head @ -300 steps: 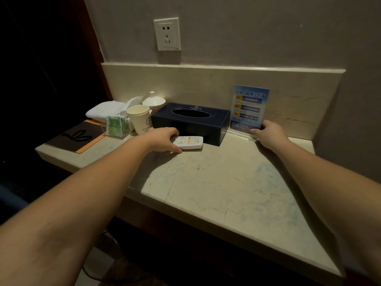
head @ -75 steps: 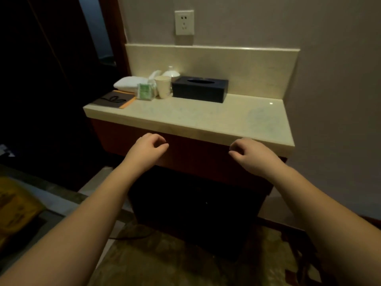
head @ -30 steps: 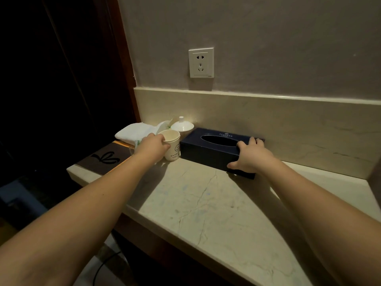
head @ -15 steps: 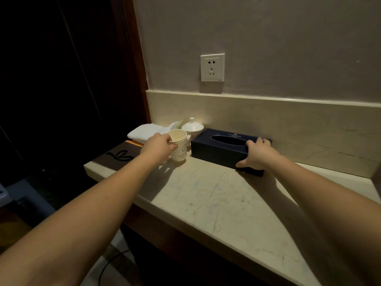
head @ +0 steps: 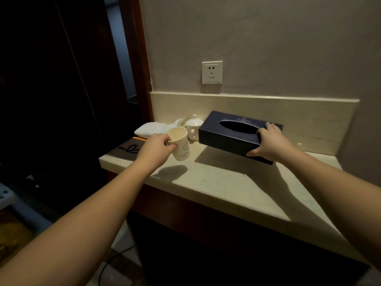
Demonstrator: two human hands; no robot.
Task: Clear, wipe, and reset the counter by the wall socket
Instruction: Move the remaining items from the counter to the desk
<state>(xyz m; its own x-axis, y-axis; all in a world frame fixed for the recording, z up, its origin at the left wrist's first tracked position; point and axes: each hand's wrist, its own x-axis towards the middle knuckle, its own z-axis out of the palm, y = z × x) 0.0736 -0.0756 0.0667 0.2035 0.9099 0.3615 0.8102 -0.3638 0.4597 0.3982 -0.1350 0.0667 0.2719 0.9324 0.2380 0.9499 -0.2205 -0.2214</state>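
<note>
Left hand point(head: 155, 147) pinches rim of cream paper cup point(head: 180, 144), tilted, seemingly lifted off beige marble counter point(head: 226, 182); right hand point(head: 268, 144) clamps dark rectangular tissue box point(head: 231, 134) at its right end, raised.

Both bare forearms reach forward; the left hand point(head: 155, 145) curls its fingers in a grip, and the right hand point(head: 268, 143) clamps thumb-under.

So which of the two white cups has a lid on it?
The small porcelain cup at the back, beside the tissue box, wears a knobbed lid. The paper cup with the smiley face, held by the left hand, is open on top.
</note>
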